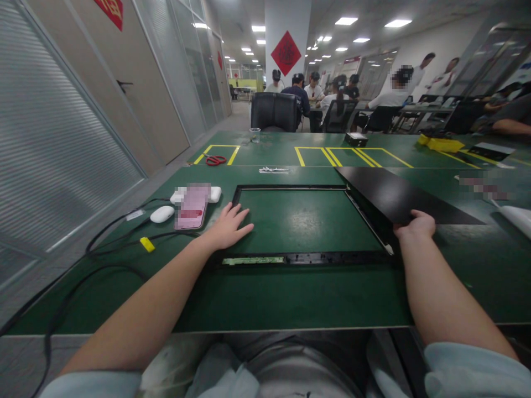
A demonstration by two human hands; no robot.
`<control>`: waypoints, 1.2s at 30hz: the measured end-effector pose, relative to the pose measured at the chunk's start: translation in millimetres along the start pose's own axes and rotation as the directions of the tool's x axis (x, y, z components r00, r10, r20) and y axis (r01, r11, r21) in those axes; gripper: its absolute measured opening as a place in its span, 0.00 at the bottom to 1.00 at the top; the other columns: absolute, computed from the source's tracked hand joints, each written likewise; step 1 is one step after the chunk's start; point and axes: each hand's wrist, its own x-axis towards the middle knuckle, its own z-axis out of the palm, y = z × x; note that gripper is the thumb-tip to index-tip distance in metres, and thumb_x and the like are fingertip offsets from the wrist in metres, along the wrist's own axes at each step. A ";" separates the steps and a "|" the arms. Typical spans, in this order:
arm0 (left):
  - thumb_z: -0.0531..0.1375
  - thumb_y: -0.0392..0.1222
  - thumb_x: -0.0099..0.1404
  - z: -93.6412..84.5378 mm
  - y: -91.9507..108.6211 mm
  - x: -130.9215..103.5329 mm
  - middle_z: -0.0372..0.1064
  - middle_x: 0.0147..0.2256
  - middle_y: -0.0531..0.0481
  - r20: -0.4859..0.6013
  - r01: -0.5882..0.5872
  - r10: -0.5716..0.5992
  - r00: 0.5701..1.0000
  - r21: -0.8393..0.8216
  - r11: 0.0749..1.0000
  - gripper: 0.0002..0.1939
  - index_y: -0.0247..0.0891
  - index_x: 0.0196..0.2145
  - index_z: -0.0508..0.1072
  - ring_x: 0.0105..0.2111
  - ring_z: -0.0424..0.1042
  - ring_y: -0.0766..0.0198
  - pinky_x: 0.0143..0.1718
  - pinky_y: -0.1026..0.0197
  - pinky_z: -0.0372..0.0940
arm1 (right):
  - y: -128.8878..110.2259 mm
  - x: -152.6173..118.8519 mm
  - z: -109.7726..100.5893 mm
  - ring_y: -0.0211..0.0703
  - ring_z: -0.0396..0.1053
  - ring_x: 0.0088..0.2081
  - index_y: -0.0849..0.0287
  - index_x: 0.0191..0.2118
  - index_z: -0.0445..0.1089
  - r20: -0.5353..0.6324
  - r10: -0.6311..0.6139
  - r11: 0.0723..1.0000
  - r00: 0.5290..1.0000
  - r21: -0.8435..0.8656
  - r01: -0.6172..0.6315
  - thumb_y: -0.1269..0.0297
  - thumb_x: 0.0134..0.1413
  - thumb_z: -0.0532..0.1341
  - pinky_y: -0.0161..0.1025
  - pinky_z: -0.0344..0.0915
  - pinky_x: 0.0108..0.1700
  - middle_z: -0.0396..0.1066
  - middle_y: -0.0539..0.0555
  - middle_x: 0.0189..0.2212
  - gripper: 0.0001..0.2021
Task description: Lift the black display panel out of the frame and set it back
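Note:
A black rectangular frame [315, 258] lies flat before me on the green table, with a narrow green circuit board [253, 260] along the left part of its near side. My left hand [227, 228] rests over the frame's left side, fingers spread and holding nothing. At the right, my right hand [416, 225] grips the near edge of a thin, dark flat panel [398, 190]. The panel is tilted and partly overlaps the frame's right side. My right fingertips are hidden beneath it.
Left of the frame are a pink phone [193, 204], a white mouse [162, 214], black cables [120, 267] and a yellow piece [147, 244]. Farther back lie red-handled scissors [215, 160], small white strips [274, 170] and a clear cup [254, 135]. Several people sit beyond the table.

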 end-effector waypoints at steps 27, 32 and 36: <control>0.50 0.63 0.73 -5.6 11.7 -1.7 0.50 0.75 0.31 0.077 0.018 -0.033 0.997 0.182 0.983 0.41 0.30 0.71 0.65 0.76 0.40 0.33 0.73 0.35 0.43 | -8.6 -12.8 6.6 0.34 0.72 0.32 0.58 0.34 0.64 -0.144 0.280 0.912 0.949 0.349 -0.216 0.82 0.44 0.54 0.33 0.74 0.36 0.73 0.48 0.34 0.13; 0.51 0.63 0.73 -3.8 8.7 -1.2 0.52 0.74 0.32 0.055 0.006 -0.016 0.998 0.170 0.985 0.40 0.32 0.70 0.66 0.76 0.41 0.33 0.72 0.33 0.46 | -7.7 -14.7 6.1 0.34 0.70 0.31 0.58 0.33 0.64 -0.139 0.267 0.918 0.954 0.336 -0.208 0.82 0.45 0.55 0.33 0.74 0.34 0.72 0.48 0.34 0.12; 0.53 0.62 0.72 -3.0 8.3 -0.6 0.53 0.74 0.32 0.050 0.004 -0.014 0.999 0.199 0.980 0.39 0.33 0.70 0.66 0.76 0.42 0.32 0.72 0.33 0.47 | -7.0 -14.6 6.7 0.33 0.69 0.32 0.59 0.33 0.64 -0.129 0.262 0.919 0.956 0.336 -0.207 0.82 0.46 0.55 0.31 0.73 0.35 0.72 0.48 0.34 0.11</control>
